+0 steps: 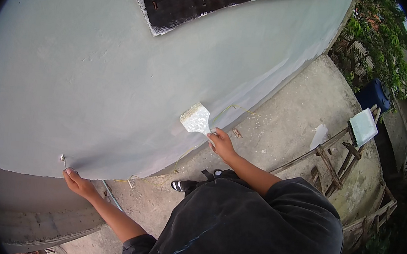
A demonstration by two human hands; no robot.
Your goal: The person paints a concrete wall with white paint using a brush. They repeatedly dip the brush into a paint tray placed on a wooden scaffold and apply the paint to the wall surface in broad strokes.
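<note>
A wide flat paintbrush [195, 118], its handle and ferrule smeared with white paint, is gripped by the handle in my right hand [221, 143]. Its pale bristles point up and left, close to the light grey-painted wall [109, 77]; whether they touch it I cannot tell. Near the wall's lower left edge, my left hand [77, 182] is closed around a thin, pale, curved piece [65, 162], like a cord or bent wire. A small shiny knob sits at that piece's far end, against the wall. How the piece is fixed is not visible.
A dark board [201, 3] with white-smeared edges borders the wall's top. Below runs a paint-spotted concrete floor [284, 115] with a yellow cord [227, 108]. To the right are a wooden ladder [330, 167], a paint-covered square container [363, 127] and a blue barrel [374, 94].
</note>
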